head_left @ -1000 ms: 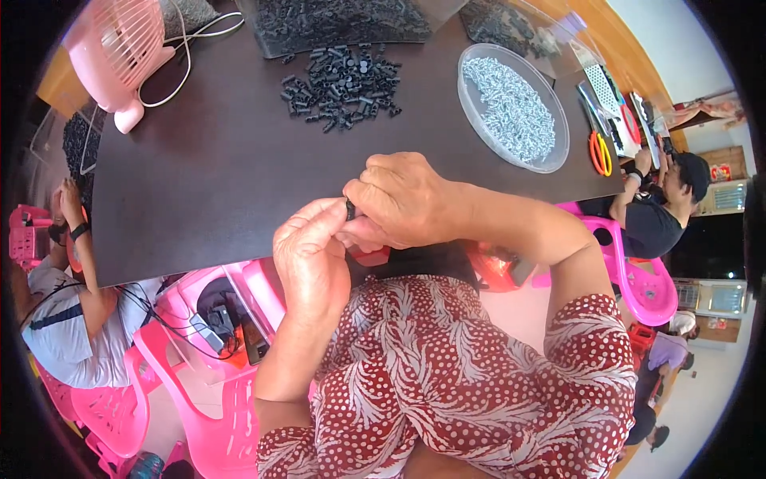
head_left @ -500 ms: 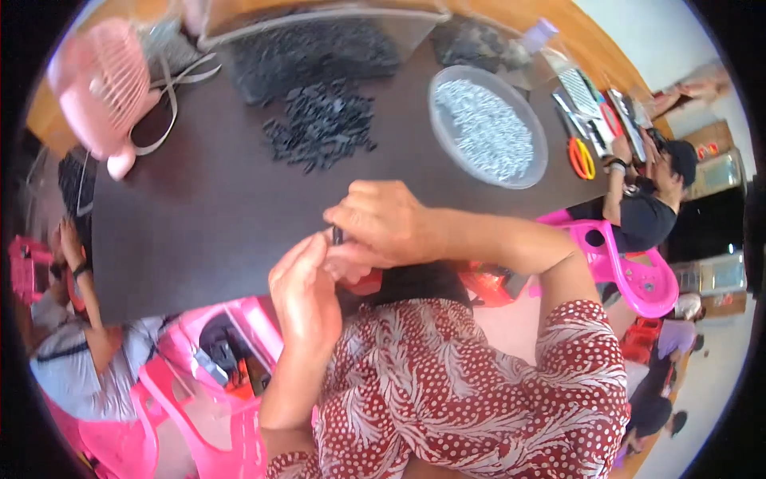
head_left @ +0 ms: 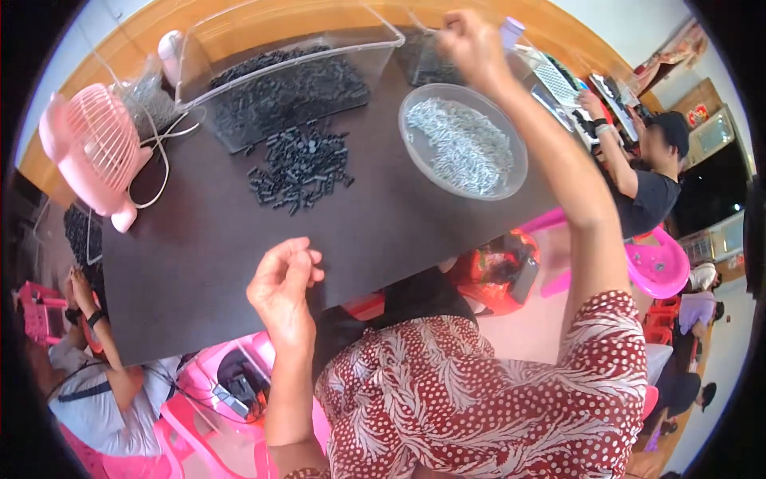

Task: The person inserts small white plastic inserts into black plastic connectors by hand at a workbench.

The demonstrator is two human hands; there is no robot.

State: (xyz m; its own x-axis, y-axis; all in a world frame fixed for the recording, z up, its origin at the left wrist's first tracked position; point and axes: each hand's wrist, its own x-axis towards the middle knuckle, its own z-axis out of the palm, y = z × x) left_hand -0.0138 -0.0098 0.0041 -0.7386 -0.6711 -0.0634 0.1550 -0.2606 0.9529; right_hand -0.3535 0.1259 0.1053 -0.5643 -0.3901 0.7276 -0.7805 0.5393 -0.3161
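My left hand point(head_left: 285, 289) is just above the near edge of the table, fingers curled in and thumb pressed against them. Whatever it holds, if anything, is hidden. My right hand point(head_left: 472, 48) reaches out over a clear bin of dark parts point(head_left: 431, 68) at the back right. Motion smears its fingers. Under my right forearm stands a round translucent tub point(head_left: 408, 152) filled with small silvery screws point(head_left: 463, 148). Ahead of my left hand lies a loose pile of small black plastic pieces point(head_left: 299, 169).
Behind the pile, a large clear bin point(head_left: 291, 104) holds many more black pieces. A pink fan point(head_left: 92, 152) with a white cord stands at the left. A purple object point(head_left: 511, 32) is at the back right. Co-workers sit at both sides, beside pink chairs point(head_left: 658, 263).
My hands were together over the near table edge with a small black piece between them. The right has swung away to the back right; the left stays near the edge. The view has shifted.
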